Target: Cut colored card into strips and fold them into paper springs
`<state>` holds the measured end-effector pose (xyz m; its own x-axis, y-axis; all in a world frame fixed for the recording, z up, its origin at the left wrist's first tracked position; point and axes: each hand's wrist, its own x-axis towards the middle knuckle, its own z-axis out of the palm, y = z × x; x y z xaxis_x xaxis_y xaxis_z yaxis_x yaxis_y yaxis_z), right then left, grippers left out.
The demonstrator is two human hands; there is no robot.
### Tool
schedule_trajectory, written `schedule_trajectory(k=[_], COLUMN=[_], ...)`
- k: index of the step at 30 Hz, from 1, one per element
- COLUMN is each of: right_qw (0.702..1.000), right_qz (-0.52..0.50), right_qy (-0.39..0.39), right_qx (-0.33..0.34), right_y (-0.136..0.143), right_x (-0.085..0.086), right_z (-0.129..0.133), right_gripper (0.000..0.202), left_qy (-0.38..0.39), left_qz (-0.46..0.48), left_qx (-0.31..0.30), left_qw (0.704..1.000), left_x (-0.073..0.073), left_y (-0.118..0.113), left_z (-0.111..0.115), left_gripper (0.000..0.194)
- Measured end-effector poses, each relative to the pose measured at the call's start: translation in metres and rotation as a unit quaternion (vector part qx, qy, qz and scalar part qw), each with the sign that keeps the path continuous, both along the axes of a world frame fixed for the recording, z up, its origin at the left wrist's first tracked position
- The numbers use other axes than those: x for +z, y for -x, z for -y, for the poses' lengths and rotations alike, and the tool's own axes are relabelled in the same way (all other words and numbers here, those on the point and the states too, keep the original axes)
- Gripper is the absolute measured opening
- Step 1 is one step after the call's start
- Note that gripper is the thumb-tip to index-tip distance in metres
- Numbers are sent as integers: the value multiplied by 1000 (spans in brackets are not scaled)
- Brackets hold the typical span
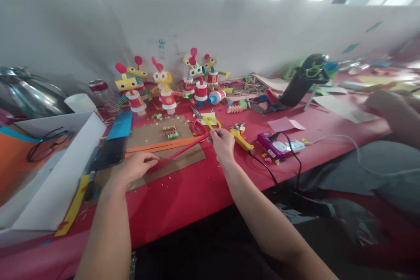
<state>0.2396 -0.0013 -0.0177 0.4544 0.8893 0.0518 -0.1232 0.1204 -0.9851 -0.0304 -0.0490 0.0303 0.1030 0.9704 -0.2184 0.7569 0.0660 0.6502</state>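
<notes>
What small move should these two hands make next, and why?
Probably lay the long thin red paper strip across one end of a flat orange paper strip, ready for folding: the red one stretches between the left hand and right hand, the orange lies close by, and small pleated paper springs sit on the brown cardboard sheet.

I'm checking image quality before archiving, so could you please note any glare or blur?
All in the head view: glare washes out the top right; the steel jug at left looks smeared; another person's arm at right is blurred; the red strip looks clearer.
</notes>
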Motion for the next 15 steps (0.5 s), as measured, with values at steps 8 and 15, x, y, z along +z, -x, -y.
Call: schedule_trajectory(k=[8,15], right_qw=[977,752], right_qz=[212,644], right_qy=[35,140], right_qx=[17,-26], right_y=[-7,-57], right_x=[9,29], right_z=[7,28], right_gripper=[28,35], left_qy=[-138,-144], left_qz=[-41,-51], left_qx=[-73,-70], left_qw=[987,986], left_x=[-35,-39], left_y=[-11,-2], left_z=[4,1], left_gripper=[30,32])
